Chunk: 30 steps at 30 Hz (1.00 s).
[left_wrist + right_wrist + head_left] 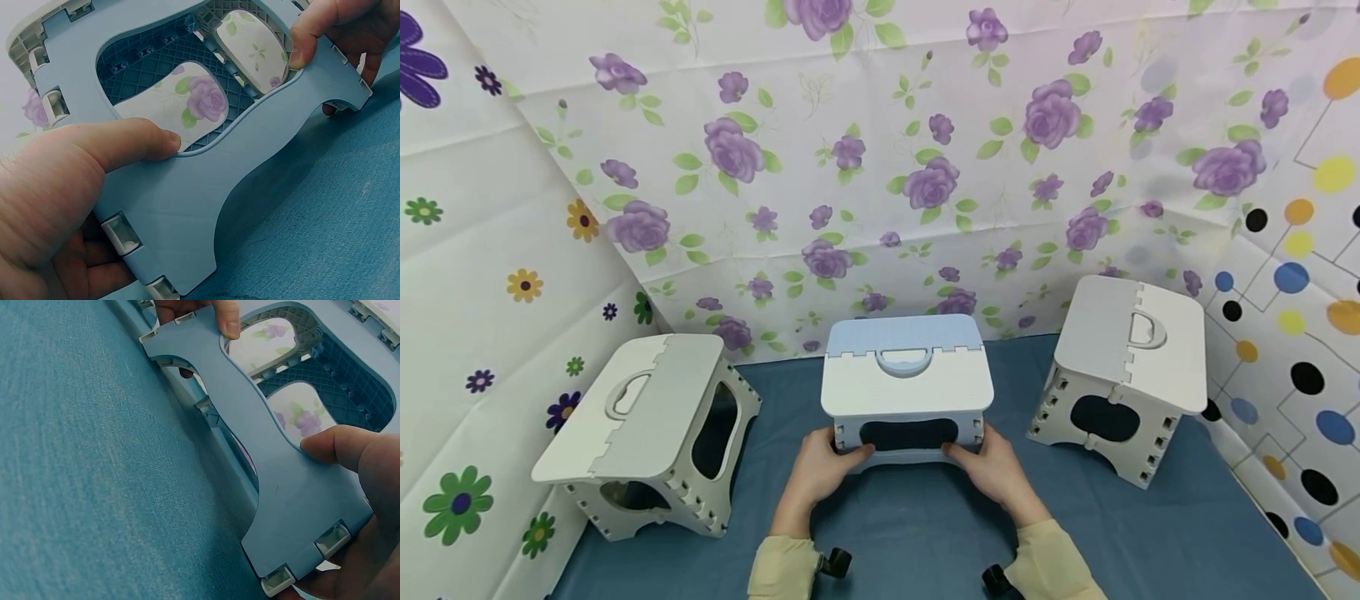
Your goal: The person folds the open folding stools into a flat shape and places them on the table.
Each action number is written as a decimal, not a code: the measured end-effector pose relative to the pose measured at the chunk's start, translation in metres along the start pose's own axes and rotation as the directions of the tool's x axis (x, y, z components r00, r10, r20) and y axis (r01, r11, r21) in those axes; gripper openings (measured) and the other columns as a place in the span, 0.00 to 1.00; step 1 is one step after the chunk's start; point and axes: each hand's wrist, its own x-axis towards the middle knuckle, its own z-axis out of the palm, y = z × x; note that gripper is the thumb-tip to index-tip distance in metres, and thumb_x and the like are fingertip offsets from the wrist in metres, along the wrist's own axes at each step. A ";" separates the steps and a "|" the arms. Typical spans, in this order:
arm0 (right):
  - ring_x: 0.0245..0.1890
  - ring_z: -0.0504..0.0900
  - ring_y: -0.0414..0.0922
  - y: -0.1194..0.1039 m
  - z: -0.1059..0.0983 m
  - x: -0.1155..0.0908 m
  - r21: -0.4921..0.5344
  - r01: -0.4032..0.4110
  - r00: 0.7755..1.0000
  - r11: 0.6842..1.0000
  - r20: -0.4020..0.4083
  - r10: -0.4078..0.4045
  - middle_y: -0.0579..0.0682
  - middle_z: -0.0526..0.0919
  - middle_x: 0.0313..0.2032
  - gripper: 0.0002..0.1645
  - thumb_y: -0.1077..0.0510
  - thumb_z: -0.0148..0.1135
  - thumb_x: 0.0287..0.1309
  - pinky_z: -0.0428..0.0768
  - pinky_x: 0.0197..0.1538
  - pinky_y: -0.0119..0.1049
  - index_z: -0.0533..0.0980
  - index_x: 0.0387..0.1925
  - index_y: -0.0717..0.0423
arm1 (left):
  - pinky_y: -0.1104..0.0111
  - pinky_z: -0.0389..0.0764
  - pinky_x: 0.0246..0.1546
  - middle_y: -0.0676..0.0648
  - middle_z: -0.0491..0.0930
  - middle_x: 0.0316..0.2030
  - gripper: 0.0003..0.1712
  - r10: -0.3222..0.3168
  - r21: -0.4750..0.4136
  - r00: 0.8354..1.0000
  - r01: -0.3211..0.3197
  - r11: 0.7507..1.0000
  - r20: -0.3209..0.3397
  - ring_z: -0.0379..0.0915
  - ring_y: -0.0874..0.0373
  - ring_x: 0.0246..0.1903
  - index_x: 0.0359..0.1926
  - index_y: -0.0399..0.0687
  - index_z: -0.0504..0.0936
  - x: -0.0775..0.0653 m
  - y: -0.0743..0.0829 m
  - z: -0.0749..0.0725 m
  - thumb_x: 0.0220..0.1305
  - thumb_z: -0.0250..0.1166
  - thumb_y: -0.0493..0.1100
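Note:
A blue and white folding step stool (907,396) with a handle in its top stands in the middle, its opened legs facing me. My left hand (824,468) grips its left side, thumb over the lower rim of the front opening and fingers behind the edge. On the opposite side my right hand (994,468) grips it the same way. In the left wrist view the light-blue front panel (169,206) has the thumb pressed on it beside the oval cut-out. The right wrist view shows the other end of this panel (294,487) between thumb and curled fingers.
A grey and white folding stool (647,408) stands unfolded at the left, and a similar stool (1131,350) at the right. Blue cloth (917,533) covers the table. A floral curtain (880,167) hangs behind; a dotted sheet (1300,333) borders the right.

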 end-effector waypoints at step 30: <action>0.71 0.74 0.62 0.000 0.000 0.002 0.039 -0.017 1.000 0.999 0.015 0.016 0.65 0.77 0.70 0.42 0.50 0.74 0.68 0.72 0.68 0.66 0.69 0.76 0.60 | 0.58 0.81 0.38 0.47 0.88 0.43 0.25 0.007 -0.023 1.000 -0.007 1.000 0.004 0.81 0.57 0.37 0.53 0.39 0.87 -0.001 0.002 0.000 0.66 0.78 0.53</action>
